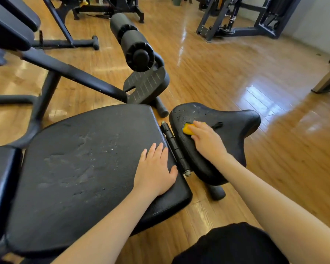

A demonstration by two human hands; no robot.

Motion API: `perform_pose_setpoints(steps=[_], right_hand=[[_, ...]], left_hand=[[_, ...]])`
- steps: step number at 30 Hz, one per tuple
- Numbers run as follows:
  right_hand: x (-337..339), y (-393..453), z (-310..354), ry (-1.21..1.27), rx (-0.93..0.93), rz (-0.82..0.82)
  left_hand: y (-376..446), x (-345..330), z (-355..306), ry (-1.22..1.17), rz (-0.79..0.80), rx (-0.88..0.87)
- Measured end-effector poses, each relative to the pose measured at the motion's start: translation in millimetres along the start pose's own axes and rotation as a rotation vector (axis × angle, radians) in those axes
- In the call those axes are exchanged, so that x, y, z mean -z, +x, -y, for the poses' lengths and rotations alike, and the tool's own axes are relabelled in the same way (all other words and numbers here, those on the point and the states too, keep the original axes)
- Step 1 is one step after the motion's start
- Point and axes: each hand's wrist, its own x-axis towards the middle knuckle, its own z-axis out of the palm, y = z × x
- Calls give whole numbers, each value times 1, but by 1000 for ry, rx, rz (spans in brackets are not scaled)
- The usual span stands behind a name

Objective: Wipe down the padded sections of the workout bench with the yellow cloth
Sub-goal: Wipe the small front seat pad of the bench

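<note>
Yellow cloth point(187, 129); black bench pads point(88, 168), pale streaks; black ribbed foam roller point(131, 41); glossy honey-brown wood floor point(236, 73).

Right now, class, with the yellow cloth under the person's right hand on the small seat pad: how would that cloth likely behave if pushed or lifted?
The yellow cloth is bunched under the right hand, so it is probably soft and floppy, drooping if lifted. Droplets on the small seat pad suggest it would glide easily when pushed. It looks light; it shouldn't roll.

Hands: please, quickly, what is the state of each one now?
Left hand: open, flat on the large bench pad.
Right hand: presses the yellow cloth on the small seat pad; grip unclear.
</note>
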Motion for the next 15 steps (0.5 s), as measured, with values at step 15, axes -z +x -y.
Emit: perform_pose_setpoints(steps=[15], right_hand=[[11,55,-29,41,-229,-18]], left_hand=[[-1,1,1,-12,13,5]])
